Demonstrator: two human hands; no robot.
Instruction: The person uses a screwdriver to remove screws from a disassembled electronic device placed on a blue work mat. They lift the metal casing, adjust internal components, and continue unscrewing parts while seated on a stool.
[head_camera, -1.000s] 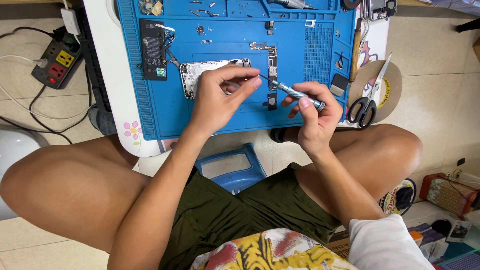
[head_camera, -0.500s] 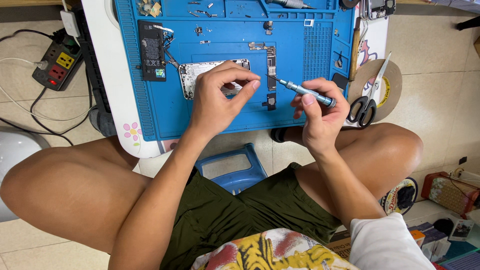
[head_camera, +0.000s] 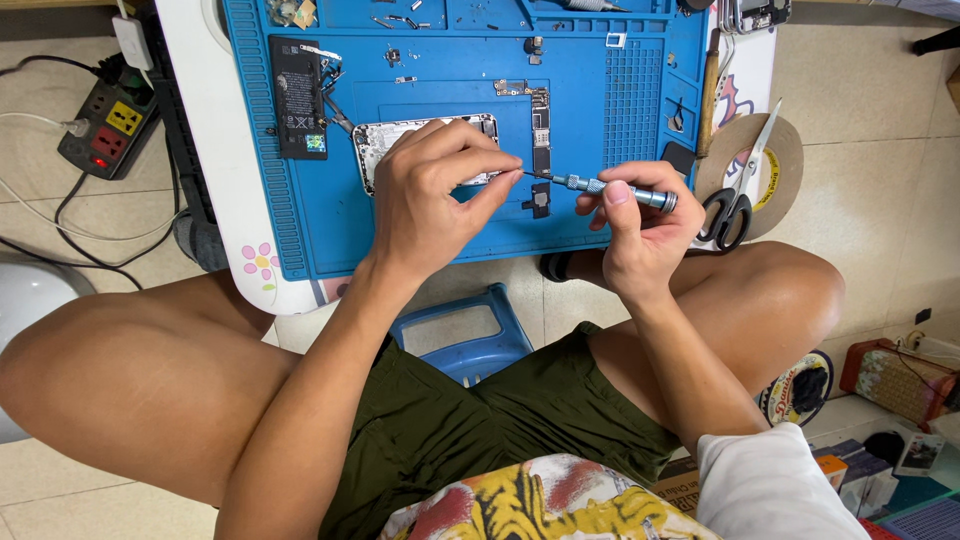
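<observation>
Your left hand (head_camera: 432, 200): curled, fingers bent inward and bunched, resting over the opened phone shell (head_camera: 385, 140) on the blue repair mat (head_camera: 590, 110). Your forefinger and thumb close toward each other at the tip of the screwdriver; whether they pinch a small part there is too fine to tell.

Your right hand (head_camera: 635, 225): closed around the screwdriver (head_camera: 600, 186), thumb and first fingers pinching its silver-blue barrel, the other fingers folded beneath.

Screwdriver: lies nearly level, its thin tip pointing left and meeting your left fingertips just above the mat.

Phone shell: silver, lying flat on the mat, its right part hidden under your left hand.

Logic board (head_camera: 540, 115): a long narrow strip, just beyond the screwdriver tip, apart from both hands.

Battery (head_camera: 299, 98): black, flat on the mat's left side, well apart from your hands.

Scissors (head_camera: 738, 195): black-handled, lying across a roll of tape (head_camera: 785, 165) just right of your right hand, untouched.

Power strip (head_camera: 105, 125): on the floor at far left, well apart.

Mat: sits on a white tabletop (head_camera: 225, 200) over your knees.
</observation>
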